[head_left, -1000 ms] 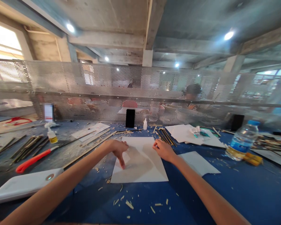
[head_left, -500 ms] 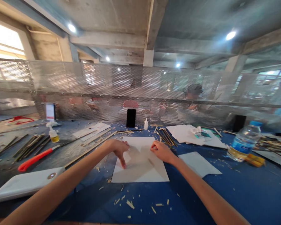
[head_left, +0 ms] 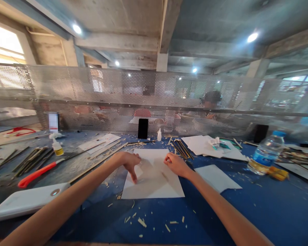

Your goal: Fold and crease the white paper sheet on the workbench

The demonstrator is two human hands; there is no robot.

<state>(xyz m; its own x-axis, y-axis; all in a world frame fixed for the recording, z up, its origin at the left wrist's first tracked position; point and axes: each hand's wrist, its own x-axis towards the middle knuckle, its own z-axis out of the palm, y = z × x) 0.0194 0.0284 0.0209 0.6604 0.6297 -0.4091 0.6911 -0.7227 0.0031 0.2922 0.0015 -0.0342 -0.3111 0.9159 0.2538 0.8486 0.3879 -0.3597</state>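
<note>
A white sheet of paper [head_left: 154, 184] lies on the blue table in front of me. My left hand [head_left: 132, 165] rests on its left part, thumb and fingers apart, with nothing held. Over the sheet's right edge is my right hand [head_left: 175, 164], its fingers curled together; whatever they hold, if anything, is too small to name. A small brownish mark or sliver [head_left: 165, 176] shows on the sheet below my right hand. Beyond the sheet stand a black phone [head_left: 143, 128] and a small white bottle [head_left: 159, 135].
Left are a red-handled knife [head_left: 38, 174], a white device [head_left: 28, 201], a glue bottle [head_left: 58, 147] and dark sticks [head_left: 32, 160]. Right are loose paper [head_left: 218, 178], more sticks [head_left: 183, 149] and a water bottle [head_left: 265, 153]. A perforated metal screen [head_left: 113, 99] stands behind.
The whole view has shifted very slightly. Both hands keep nearly the same place and shape over the sheet.
</note>
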